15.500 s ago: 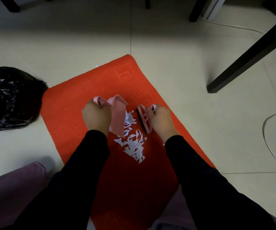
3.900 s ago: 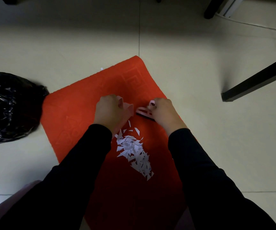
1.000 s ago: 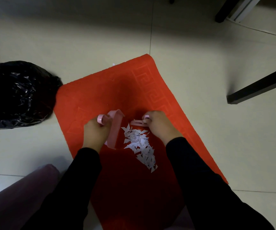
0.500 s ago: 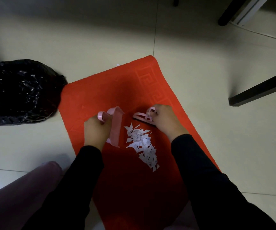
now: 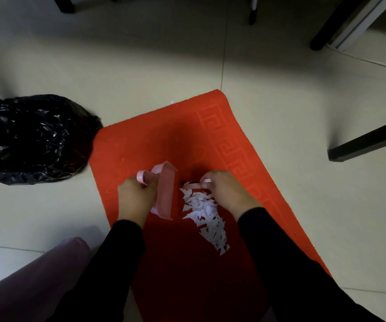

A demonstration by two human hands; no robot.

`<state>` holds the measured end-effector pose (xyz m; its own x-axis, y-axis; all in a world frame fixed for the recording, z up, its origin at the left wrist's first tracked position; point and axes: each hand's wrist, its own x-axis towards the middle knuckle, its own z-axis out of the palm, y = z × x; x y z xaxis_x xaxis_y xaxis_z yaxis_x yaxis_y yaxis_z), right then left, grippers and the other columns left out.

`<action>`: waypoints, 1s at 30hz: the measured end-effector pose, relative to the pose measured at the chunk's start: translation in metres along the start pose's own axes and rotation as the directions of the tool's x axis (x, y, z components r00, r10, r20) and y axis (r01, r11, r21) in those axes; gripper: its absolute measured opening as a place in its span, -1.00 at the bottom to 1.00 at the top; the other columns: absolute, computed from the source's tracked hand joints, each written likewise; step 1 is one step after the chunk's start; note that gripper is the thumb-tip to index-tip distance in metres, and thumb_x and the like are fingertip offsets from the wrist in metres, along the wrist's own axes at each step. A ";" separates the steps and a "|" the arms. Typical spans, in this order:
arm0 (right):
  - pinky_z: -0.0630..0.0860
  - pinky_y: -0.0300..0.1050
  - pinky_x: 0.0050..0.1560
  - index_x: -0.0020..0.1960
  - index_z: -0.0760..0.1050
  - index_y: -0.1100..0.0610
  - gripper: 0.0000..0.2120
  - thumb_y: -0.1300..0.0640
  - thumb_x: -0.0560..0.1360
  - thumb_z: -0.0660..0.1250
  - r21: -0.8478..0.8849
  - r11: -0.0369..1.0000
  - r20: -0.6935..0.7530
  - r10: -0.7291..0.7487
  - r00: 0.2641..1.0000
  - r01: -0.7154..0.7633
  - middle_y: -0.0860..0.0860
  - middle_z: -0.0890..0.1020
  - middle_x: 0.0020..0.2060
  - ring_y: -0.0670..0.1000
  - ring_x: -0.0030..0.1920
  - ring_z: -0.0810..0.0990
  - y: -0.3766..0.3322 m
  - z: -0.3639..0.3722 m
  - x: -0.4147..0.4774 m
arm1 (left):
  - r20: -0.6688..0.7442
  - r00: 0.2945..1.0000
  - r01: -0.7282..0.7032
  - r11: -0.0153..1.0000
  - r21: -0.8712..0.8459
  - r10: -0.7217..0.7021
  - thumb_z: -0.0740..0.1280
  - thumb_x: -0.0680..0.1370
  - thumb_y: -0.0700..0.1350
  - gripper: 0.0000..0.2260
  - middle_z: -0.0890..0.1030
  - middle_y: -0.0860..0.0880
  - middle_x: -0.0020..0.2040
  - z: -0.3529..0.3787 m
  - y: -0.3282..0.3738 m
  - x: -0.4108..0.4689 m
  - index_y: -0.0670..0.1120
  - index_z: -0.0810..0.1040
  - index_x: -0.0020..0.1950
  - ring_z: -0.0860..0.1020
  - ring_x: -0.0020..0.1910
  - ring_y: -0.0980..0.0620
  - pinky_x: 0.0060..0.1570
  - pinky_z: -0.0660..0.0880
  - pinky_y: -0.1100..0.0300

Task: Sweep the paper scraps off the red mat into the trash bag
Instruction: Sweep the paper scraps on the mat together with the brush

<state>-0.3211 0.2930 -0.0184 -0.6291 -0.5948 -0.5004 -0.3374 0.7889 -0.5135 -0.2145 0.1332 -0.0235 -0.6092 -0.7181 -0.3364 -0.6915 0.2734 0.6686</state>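
Lying in a narrow heap near the middle of the red mat (image 5: pixel 210 135), the white paper scraps (image 5: pixel 204 214) are seen between the two hands. Just beside the heap, on its left, a pink dustpan (image 5: pixel 166 194) is held tilted on its edge by the left hand (image 5: pixel 136 196), whose fingers are curled around the looped handle. At the far end of the heap a small pink brush (image 5: pixel 195 185) is gripped by the right hand (image 5: pixel 226 189), the fingers being closed over it, and the scraps are touched by its lower edge. Both arms are covered by black sleeves (image 5: pixel 280 252). The mat is laid on a pale tiled floor (image 5: pixel 140 66). The black trash bag (image 5: pixel 31 140) is placed on the floor at the far left corner of the mat, well apart from the scraps. A black furniture leg (image 5: pixel 368 142) is seen on the floor to the right of the mat.
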 end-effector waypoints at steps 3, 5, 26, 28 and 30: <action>0.41 -0.16 -0.04 0.08 0.57 0.22 -0.80 0.21 0.58 0.20 0.002 1.000 0.022 0.014 1.000 -0.014 0.13 0.60 0.04 0.08 0.01 0.55 -0.001 -0.006 -0.003 | 0.020 1.000 -0.010 1.000 0.005 0.010 0.25 0.57 -0.11 -0.70 0.43 -0.01 -0.48 0.002 0.003 -0.003 -0.21 0.48 -0.34 0.41 -0.48 0.05 -0.58 0.29 0.43; 0.44 -0.11 -0.03 0.08 0.57 0.23 -0.80 0.23 0.57 0.20 -0.007 1.000 0.036 0.023 0.999 -0.023 0.15 0.61 0.02 0.10 -0.01 0.57 -0.002 -0.006 -0.007 | 0.028 0.999 -0.015 1.000 0.002 0.015 0.25 0.57 -0.11 -0.69 0.44 -0.03 -0.48 0.001 0.004 -0.008 -0.16 0.44 -0.37 0.40 -0.49 0.08 -0.56 0.34 0.45; 0.31 -0.24 -0.12 0.10 0.56 0.22 -0.80 0.26 0.58 0.19 -0.082 0.996 -0.114 -0.055 0.992 0.046 0.12 0.57 0.03 0.09 0.01 0.55 -0.011 0.024 -0.001 | -0.003 1.000 0.003 1.000 -0.020 -0.003 0.23 0.58 -0.10 -0.69 0.64 -0.27 -0.22 -0.007 -0.008 -0.027 -0.32 0.58 -0.17 0.60 -0.23 -0.18 -0.30 0.43 0.15; 0.36 -0.20 -0.11 0.08 0.57 0.22 -0.79 0.30 0.56 0.19 -0.089 0.996 -0.091 -0.040 0.995 0.032 0.13 0.57 0.03 0.10 0.00 0.55 -0.008 0.024 -0.002 | 0.017 1.000 0.009 1.000 -0.009 -0.009 0.22 0.58 -0.09 -0.69 0.64 -0.28 -0.21 -0.004 -0.008 -0.026 -0.32 0.58 -0.16 0.61 -0.21 -0.20 -0.25 0.49 0.09; 0.43 -0.13 -0.05 0.06 0.58 0.23 -0.80 0.30 0.56 0.18 -0.114 0.993 -0.062 -0.031 0.998 0.024 0.13 0.58 0.03 0.11 0.01 0.55 -0.006 0.021 -0.005 | 0.034 0.999 0.020 1.000 -0.020 -0.019 0.22 0.59 -0.10 -0.69 0.64 -0.28 -0.21 -0.001 -0.007 -0.027 -0.31 0.57 -0.16 0.62 -0.20 -0.22 -0.19 0.54 0.04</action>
<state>-0.3019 0.2881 -0.0276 -0.6605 -0.6084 -0.4399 -0.4297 0.7868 -0.4430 -0.1931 0.1499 -0.0186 -0.6090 -0.7007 -0.3716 -0.6955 0.2465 0.6749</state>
